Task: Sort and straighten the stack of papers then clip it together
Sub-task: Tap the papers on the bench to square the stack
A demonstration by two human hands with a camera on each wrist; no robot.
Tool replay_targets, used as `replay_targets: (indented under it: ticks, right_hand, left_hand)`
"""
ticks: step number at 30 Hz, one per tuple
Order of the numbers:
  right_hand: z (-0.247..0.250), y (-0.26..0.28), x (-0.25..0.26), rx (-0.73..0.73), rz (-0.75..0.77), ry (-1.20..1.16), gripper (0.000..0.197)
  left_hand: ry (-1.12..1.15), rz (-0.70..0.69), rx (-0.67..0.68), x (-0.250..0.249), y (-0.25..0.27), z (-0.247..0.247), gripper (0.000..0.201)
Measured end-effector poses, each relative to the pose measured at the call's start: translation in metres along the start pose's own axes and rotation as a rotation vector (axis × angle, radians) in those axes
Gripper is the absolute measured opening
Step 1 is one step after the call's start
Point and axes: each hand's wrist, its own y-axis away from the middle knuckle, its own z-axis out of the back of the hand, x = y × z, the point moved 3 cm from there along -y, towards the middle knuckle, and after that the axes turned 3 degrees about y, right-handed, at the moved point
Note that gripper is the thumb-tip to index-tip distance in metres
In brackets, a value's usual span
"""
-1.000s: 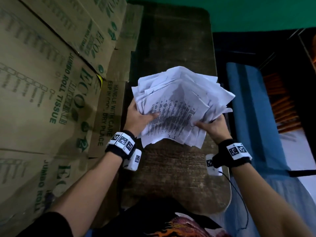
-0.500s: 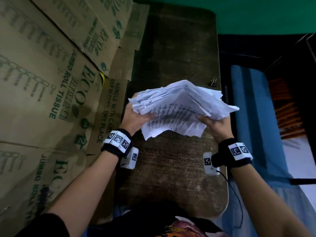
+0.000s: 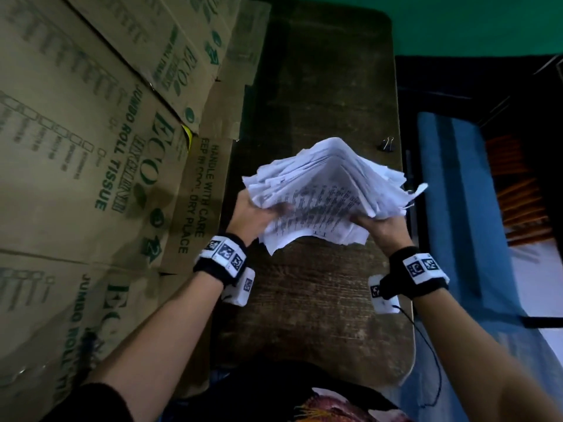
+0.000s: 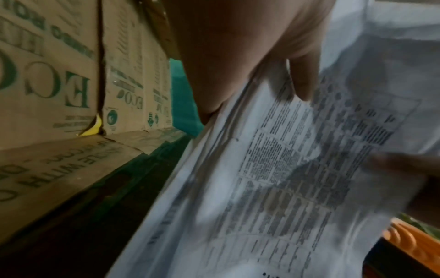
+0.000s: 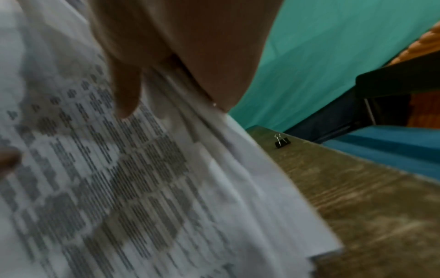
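My left thumb (image 4: 302,75) lies across the printed top sheet while the rest of my left hand (image 3: 254,214) curls under the left edge of the stack of papers (image 3: 329,190), gripping it; my right hand (image 3: 382,229) grips the right edge the same way, its thumb (image 5: 126,90) pressed on the print and its other fingers hidden beneath the sheets; between the two grips the stack bows upward into a ridge, its edges ragged and uneven, sheets jutting out at both sides; it hangs above the middle of the table (image 3: 320,300), clear of the wood, nearer the right edge than the left. Beyond the papers, close to the table's right edge and well apart from my hands, a black binder clip (image 3: 387,145) sits on the wood with its wire handles up; the raised stack stands between my hands and it. Along the table's left edge cardboard boxes (image 3: 91,147) printed in green are stacked close, one flap lying flat beside the edge; off the right edge runs a blue cloth (image 3: 457,193); past the far edge a green wall (image 3: 457,22); a thin black cable (image 3: 426,339) trails from my right wristband.
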Motion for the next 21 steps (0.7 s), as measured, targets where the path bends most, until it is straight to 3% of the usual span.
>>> replay_targets:
  ticks: [2,4,6,9,12,14,16,18,19,21]
  right_hand:
    - [-0.001,-0.005,0.004,-0.195,-0.050,-0.100,0.036]
    - [0.007,-0.016,0.020,-0.259,-0.022,-0.170,0.031]
    - [0.013,-0.029,0.041,-0.150,0.047,-0.070,0.028]
    - [0.007,-0.043,0.058,0.121,0.050,0.150,0.029]
    - [-0.008,-0.055,0.056,0.349,0.053,0.458,0.028]
    - [-0.026,-0.059,0.047,0.485,-0.001,0.620,0.021]
    - [-0.045,-0.061,0.037,0.592,-0.029,0.706,0.020]
    - [-0.062,-0.064,0.028,0.653,-0.031,0.756,0.024]
    - [-0.068,-0.065,0.023,0.670,-0.032,0.777,0.021]
    - [-0.077,-0.067,0.014,0.682,-0.032,0.783,0.022]
  left_hand:
    - [0.010,0.045,-0.078,0.001,-0.001,-0.002,0.031]
    - [0.151,0.112,-0.152,0.008,-0.001,0.000,0.035]
    - [0.243,0.206,-0.103,0.026,0.002,0.013,0.049]
    - [0.206,0.376,0.013,0.046,0.017,0.046,0.084]
    - [0.173,0.263,0.028,0.045,0.014,0.085,0.084]
    - [0.003,0.211,0.172,0.038,0.007,0.087,0.088]
    - [-0.163,0.264,0.366,0.037,0.001,0.069,0.094]
    - [-0.258,0.339,0.503,0.048,0.004,0.047,0.079]
    - [-0.274,0.359,0.506,0.056,0.007,0.037,0.066]
    - [-0.247,0.388,0.376,0.068,0.012,0.029,0.045]
